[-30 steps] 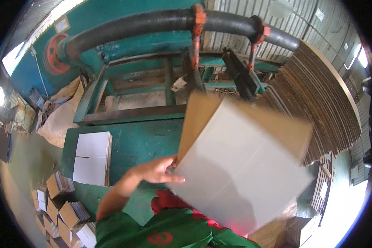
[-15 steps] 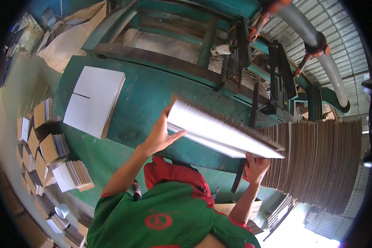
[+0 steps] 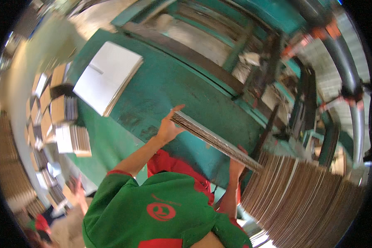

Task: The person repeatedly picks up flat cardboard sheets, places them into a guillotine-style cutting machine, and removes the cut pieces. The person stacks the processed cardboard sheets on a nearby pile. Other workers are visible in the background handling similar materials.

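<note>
Between my two hands is a thin stack of cardboard sheets (image 3: 213, 139), held on edge above a green metal table (image 3: 169, 91). Its layered brown edges face up, with a pale face along the far side. My left hand (image 3: 169, 128) grips the left end, thumb on the near side and fingers round the corner. At the other end my right hand (image 3: 237, 163) holds the stack from below, its fingers partly hidden. A pile of white-topped cardboard sheets (image 3: 107, 76) lies on the table's left part.
Just right of my right hand stands a long row of upright brown cardboard sheets (image 3: 301, 198). A green machine frame (image 3: 219, 62) runs along the table's far side. Several cardboard bundles (image 3: 72, 140) sit on the floor at left. Another person (image 3: 66, 219) shows at lower left.
The stack has turned from showing its white face to standing on edge, layered edges up. My view has swung, and a person has come into sight at lower left.
</note>
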Motion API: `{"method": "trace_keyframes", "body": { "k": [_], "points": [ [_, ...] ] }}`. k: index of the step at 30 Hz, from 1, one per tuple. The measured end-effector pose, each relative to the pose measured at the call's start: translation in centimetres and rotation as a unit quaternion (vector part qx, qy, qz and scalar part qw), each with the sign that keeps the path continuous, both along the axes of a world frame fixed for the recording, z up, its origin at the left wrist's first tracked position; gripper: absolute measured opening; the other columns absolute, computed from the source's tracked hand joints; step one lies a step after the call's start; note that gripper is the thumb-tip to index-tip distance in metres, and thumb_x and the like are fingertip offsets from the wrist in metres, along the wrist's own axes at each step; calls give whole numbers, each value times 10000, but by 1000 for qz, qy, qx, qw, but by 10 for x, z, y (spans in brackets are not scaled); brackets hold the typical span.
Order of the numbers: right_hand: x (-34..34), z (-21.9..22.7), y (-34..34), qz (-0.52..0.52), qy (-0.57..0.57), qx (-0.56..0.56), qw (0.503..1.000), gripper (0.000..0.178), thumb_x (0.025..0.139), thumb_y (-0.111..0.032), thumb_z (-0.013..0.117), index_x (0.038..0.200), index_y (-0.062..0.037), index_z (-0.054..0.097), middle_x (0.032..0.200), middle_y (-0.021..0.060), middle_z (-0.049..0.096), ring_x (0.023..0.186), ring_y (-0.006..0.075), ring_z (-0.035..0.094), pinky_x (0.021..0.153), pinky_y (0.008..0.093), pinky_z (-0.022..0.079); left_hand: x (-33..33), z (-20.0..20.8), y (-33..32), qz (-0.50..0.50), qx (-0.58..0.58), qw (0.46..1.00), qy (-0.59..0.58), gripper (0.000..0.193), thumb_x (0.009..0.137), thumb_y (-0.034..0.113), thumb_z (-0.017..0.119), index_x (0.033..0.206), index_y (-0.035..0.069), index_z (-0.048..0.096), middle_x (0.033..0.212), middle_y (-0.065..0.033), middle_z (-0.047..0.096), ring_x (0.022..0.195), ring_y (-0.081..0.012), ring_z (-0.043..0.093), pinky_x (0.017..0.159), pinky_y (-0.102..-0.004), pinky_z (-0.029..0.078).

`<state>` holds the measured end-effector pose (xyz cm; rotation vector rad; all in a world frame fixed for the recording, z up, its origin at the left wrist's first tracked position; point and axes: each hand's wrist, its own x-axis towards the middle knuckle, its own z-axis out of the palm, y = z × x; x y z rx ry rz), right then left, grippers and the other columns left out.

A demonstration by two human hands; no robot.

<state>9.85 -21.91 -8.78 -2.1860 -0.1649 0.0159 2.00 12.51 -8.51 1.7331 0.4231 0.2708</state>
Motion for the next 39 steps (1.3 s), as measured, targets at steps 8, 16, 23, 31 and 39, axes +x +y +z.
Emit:
{"method": "trace_keyframes", "body": {
  "k": [8, 16, 23, 31, 39],
  "points": [
    [32, -20, -11, 53, 107, 20, 993, 471, 830, -233, 760, 1145, 73, 589, 1130, 192, 631, 994, 314, 613, 870, 460, 504, 4, -1, -22, 34, 149, 988, 28, 852, 750, 450, 778, 1400, 48, 400, 1333, -155, 530, 1189, -356, 544, 1004, -431, 446],
    [35, -34, -16, 38, 37, -20, 998, 438, 801, -150, 785, 1072, 143, 603, 1064, 249, 642, 922, 314, 646, 776, 391, 576, 7, -3, -23, -2, 135, 988, 76, 873, 744, 562, 729, 1371, 53, 399, 1336, -192, 514, 1174, -395, 539, 972, -453, 458],
    [30, -41, -29, 49, 64, 32, 996, 436, 831, -188, 760, 1092, 118, 594, 1089, 246, 619, 916, 343, 628, 789, 437, 584, 3, -4, -30, -3, 112, 987, 113, 853, 743, 554, 732, 1357, 59, 407, 1280, -183, 556, 1150, -385, 559, 952, -455, 469],
    [15, -41, -31, -11, 67, 69, 995, 455, 799, -152, 790, 1145, 63, 588, 1132, 187, 619, 1027, 305, 600, 835, 419, 549, 5, -17, -25, -15, 133, 988, 78, 744, 764, 493, 751, 1261, 24, 459, 1145, -202, 596, 1122, -376, 570, 930, -446, 469],
    [-13, -23, -43, -126, 270, 226, 927, 408, 845, -88, 706, 1181, 74, 543, 1234, 201, 550, 1043, 295, 586, 885, 405, 536, 11, -2, -33, -20, 196, 964, 179, 769, 776, 617, 684, 1129, -43, 508, 926, -262, 642, 866, -456, 636, 765, -510, 513]
  ]
}}
